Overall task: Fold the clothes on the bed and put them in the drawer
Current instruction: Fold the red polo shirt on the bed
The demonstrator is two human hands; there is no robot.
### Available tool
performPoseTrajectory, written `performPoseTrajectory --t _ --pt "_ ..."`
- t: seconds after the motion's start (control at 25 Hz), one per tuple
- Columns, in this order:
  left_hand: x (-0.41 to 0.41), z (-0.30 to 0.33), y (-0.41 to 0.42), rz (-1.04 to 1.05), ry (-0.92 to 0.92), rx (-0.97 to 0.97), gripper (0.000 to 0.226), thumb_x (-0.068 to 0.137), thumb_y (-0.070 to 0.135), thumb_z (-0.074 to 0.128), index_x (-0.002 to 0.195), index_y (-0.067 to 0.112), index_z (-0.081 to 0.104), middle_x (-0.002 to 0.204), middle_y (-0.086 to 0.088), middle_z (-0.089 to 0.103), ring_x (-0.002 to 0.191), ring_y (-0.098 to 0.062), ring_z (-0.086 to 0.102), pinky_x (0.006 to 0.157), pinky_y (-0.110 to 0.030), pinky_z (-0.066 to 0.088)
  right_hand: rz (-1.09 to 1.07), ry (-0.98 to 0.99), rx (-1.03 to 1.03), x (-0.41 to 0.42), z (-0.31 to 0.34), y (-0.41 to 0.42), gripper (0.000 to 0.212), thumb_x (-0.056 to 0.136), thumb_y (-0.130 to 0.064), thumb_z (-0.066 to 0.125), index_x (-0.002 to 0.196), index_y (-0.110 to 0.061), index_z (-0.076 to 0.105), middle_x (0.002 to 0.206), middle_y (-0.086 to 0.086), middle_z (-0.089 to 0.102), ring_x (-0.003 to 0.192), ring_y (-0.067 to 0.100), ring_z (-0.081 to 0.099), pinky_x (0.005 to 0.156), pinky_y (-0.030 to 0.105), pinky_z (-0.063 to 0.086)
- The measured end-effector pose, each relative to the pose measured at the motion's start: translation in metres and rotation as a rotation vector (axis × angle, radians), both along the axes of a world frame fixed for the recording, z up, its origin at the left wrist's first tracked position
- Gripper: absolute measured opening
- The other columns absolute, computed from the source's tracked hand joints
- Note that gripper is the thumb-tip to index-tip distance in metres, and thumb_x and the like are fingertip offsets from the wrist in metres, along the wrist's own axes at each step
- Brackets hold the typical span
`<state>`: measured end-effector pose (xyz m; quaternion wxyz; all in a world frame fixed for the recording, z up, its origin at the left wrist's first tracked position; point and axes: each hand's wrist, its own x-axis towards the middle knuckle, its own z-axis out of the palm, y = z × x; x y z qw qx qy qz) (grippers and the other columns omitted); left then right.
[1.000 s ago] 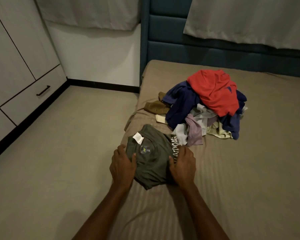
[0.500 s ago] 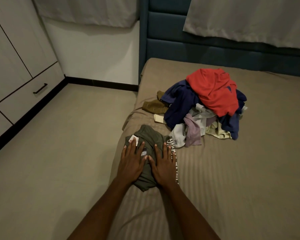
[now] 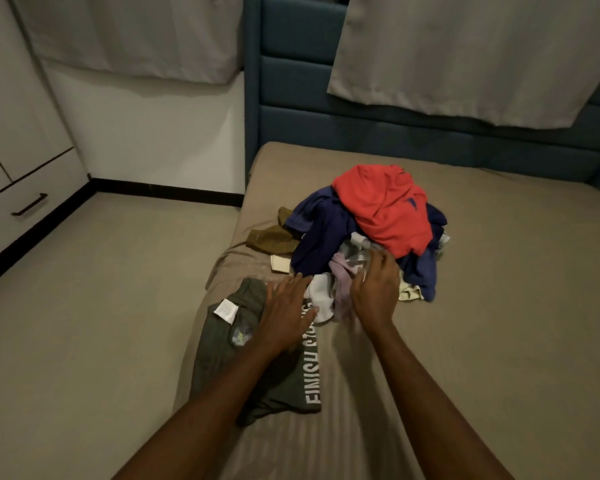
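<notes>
clothes (image 3: pixel 371 233) sit in a loose heap near the middle of the bed (image 3: pixel 499 306), and one folded olive-green garment (image 3: pixel 222 344) lies apart from it at the near left edge of the mattress. we start at our fingers: those of our left hand (image 3: pixel 284 317) are straight and spread, lying flat over the far right part of the olive-green garment, with the fingertips reaching to the edge of the heap; they curl round nothing. our right hand (image 3: pixel 374 292) is over the near side of the heap with its fingers bent down toward a pale lilac piece (image 3: pixel 342 271) and a white piece (image 3: pixel 321 299); the hand is blurred, and we cannot tell whether it has closed on any cloth. outward from there, the olive-green garment shows a white label (image 3: pixel 225 310) on its left side and white lettering (image 3: pixel 312 368) along its right edge. on the heap a red top (image 3: pixel 385 206) lies uppermost, over dark navy garments (image 3: pixel 323 233); a brown-olive piece (image 3: pixel 271 239) pokes out at the left. behind the bed stands a blue padded headboard (image 3: pixel 291 91) with pale curtains (image 3: pixel 465 53) hanging over it. at far left across the floor (image 3: pixel 84 306) is a white wardrobe with a drawer (image 3: pixel 28 202) bearing a dark handle.
</notes>
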<state>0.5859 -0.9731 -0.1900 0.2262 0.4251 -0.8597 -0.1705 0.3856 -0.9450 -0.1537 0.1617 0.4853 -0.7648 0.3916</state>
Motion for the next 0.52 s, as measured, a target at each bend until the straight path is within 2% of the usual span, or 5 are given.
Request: performPoseTrajectory --t 0.16,0.24,0.32,0.4,0.52 --pt "-0.067 0.033 -0.028 -0.101 0.16 0.145 0.075 0.093 0.017 0.066 0.158 0.013 0.03 0.141 -0.017 0.057 0.125 -0.032 0.055 0.103 -0.041 0.045 -0.097 0.3 0.344 -0.064 0.049 -0.049 0.073 0.086 -0.021 0.055 0.155 -0.008 0.034 0.154 0.027 0.039 0.134 0.05 0.043 0.105 0.056 0.037" --pt "-0.087 0.05 -0.036 -0.092 0.164 0.205 0.078 0.094 0.015 0.065 0.16 0.015 0.023 0.123 -0.02 0.063 0.108 -0.034 0.061 0.087 -0.041 0.05 -0.07 0.435 0.538 -0.081 0.054 -0.063 0.064 0.089 -0.021 0.053 0.15 -0.007 0.04 0.137 0.026 0.052 0.123 0.045 0.052 0.103 0.055 0.037" --pt "-0.099 0.059 -0.037 -0.08 0.201 0.241 0.08 0.094 0.016 0.068 0.16 0.016 0.022 0.11 -0.018 0.065 0.098 -0.032 0.063 0.079 -0.038 0.048 0.001 0.504 0.591 -0.09 0.045 -0.065 0.043 0.08 -0.007 0.07 0.121 -0.003 0.058 0.1 0.024 0.065 0.09 0.04 0.064 0.083 0.052 0.05" --pt "-0.102 0.061 -0.039 -0.086 0.257 0.311 0.079 0.095 0.019 0.07 0.159 0.017 0.024 0.116 -0.015 0.066 0.104 -0.029 0.064 0.084 -0.038 0.05 0.121 0.361 0.602 -0.097 0.034 -0.055 0.035 0.064 0.0 0.08 0.092 -0.004 0.059 0.073 0.022 0.062 0.064 0.04 0.062 0.058 0.047 0.051" --pt "-0.108 0.059 -0.032 -0.037 0.457 0.611 0.067 0.096 0.028 0.069 0.153 0.023 0.033 0.126 -0.005 0.063 0.107 -0.02 0.065 0.088 -0.036 0.054 0.214 -0.072 0.456 -0.09 0.035 -0.027 0.004 0.074 -0.017 0.055 0.076 -0.018 0.057 0.073 0.018 0.066 0.067 0.035 0.061 0.059 0.041 0.044"
